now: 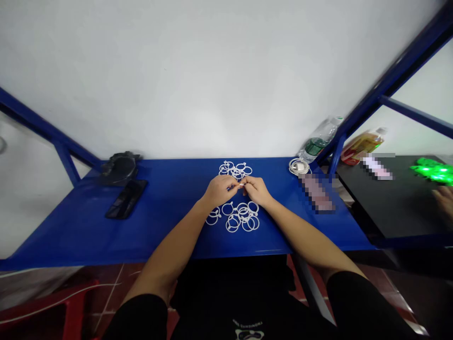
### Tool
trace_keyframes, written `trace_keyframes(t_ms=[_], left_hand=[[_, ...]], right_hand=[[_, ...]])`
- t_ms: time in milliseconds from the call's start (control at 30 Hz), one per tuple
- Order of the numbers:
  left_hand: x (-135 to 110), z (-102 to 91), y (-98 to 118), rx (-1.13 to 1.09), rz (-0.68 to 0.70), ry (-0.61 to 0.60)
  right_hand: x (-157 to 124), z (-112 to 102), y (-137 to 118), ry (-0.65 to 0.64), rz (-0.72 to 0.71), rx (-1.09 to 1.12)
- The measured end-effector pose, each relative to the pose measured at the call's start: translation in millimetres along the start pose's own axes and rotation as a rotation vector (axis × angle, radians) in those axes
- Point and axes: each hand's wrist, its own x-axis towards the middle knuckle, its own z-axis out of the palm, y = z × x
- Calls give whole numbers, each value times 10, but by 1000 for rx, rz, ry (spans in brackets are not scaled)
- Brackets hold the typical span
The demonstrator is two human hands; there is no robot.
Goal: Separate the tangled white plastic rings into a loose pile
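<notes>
Over the middle of the blue table [170, 231], my left hand [220, 191] and my right hand [257, 190] meet fingertip to fingertip. Both are closed in a pinch on a small white piece [241, 184], which looks like part of a white plastic ring; the fingers hide most of it. Just beyond my hands lies a group of white rings with small tabs [244, 165]. Nearer to me, below my wrists, is a second loose, overlapping group of such rings [232, 230]. My left forearm partly covers the leftmost rings there.
At the left lie a black phone [126, 200] and a dark bundle in plastic [120, 169]. To the right are a coiled white cable with a charger [300, 166], a tilted water bottle [314, 146] and a blurred-out flat object [316, 192]. Another person's hand [444, 198] is near glowing green lights [435, 171].
</notes>
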Motion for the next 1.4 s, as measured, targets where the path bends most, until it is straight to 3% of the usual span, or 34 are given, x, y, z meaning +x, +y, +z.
trace_keyframes(t_ms=[100,233,333,433,533,600,733,833,1100,1400], left_hand=[[20,-64,-14,-64,27,56],[22,-306,-41,-77,-109,17],[-17,-442,-64,-64,-214,-311],[-60,-431,-71,-54,-308,-655],[-65,-340,-49,-12,-315,-772],[-46,-288,-22,27,-266,-686],[-16,-230,20,70,-232,-326],[-28,-181,24,106,-173,-184],[-57,-59,49,145,98,-51],[-23,-60,98,74,105,-69]], right_hand=[[-11,-17,33,73,-99,-84],[-12,-88,83,191,-210,-377],[20,-124,125,163,-224,-478],[46,-128,149,116,-238,-444],[37,-115,141,128,-245,-389],[16,-103,117,107,-249,-361],[-24,-76,36,-4,-211,-303],[-31,-68,-22,-90,-164,-279],[-20,-76,-19,-159,-174,-171],[-3,-31,46,-51,-279,-123]])
